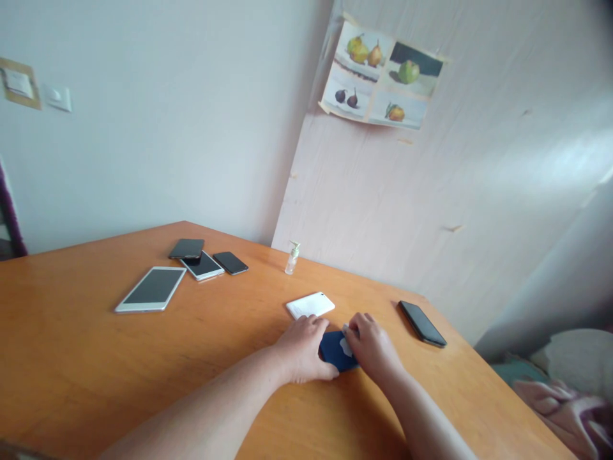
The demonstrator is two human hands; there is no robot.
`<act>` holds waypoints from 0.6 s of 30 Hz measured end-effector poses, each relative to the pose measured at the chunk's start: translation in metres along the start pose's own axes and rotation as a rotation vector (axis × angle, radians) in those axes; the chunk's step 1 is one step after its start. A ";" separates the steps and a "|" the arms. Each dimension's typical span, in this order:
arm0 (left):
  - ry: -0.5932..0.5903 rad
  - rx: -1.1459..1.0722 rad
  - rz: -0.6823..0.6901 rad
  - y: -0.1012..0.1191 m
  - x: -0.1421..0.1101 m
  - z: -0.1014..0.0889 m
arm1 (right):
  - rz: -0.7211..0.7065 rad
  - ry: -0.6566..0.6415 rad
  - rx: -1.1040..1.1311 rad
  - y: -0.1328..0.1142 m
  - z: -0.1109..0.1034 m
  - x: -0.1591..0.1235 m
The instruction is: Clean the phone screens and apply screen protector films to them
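A dark blue phone (331, 353) lies flat on the wooden table in front of me. My left hand (306, 350) grips it by its left side, thumb at the near edge and fingers at the far edge. Over the phone's right part, my right hand (372, 345) is closed in a pinch on a small white piece of tissue or cloth (345, 347), which rests against the blue surface. Just beyond my left fingers lies a white phone (311, 305), back side up, with its camera at the far right corner.
A clear pump bottle (292, 260) stands near the wall. To the left lie a white tablet (152, 289), a white-framed device (204, 266), a dark device (186, 248) overlapping it and a black phone (230, 262). Another black phone (422, 323) is near the right table edge.
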State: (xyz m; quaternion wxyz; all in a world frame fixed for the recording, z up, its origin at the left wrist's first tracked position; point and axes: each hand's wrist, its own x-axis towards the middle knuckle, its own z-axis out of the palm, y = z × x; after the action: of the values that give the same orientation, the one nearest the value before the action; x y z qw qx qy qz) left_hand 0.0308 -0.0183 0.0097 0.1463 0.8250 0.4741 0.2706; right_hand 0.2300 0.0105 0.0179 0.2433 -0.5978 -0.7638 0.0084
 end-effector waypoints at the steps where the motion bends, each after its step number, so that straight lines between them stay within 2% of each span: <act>1: -0.003 0.011 -0.004 0.000 0.000 0.000 | -0.052 -0.049 0.045 -0.010 0.002 -0.004; 5: 0.010 0.011 -0.018 -0.001 0.001 0.001 | -0.149 -0.170 0.189 -0.035 0.006 -0.012; 8: 0.005 -0.010 -0.016 -0.002 0.000 0.001 | -0.098 -0.228 0.250 -0.028 0.006 -0.008; 11: -0.014 -0.018 0.000 -0.002 -0.001 -0.001 | 0.041 -0.202 0.235 -0.007 0.008 0.002; 14: -0.032 -0.024 -0.005 -0.003 -0.002 -0.001 | 0.040 -0.162 0.150 0.005 0.008 0.006; 16: -0.034 -0.027 -0.022 -0.004 -0.002 0.000 | -0.018 -0.166 0.141 -0.001 0.006 0.002; 18: -0.033 -0.030 -0.022 -0.005 -0.001 0.000 | -0.090 -0.179 0.154 -0.018 0.002 -0.006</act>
State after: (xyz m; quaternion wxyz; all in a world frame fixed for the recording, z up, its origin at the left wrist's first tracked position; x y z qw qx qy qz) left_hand 0.0268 -0.0165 0.0069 0.1694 0.8218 0.4765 0.2624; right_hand 0.2139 0.0006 0.0195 0.2194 -0.5393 -0.8056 0.1096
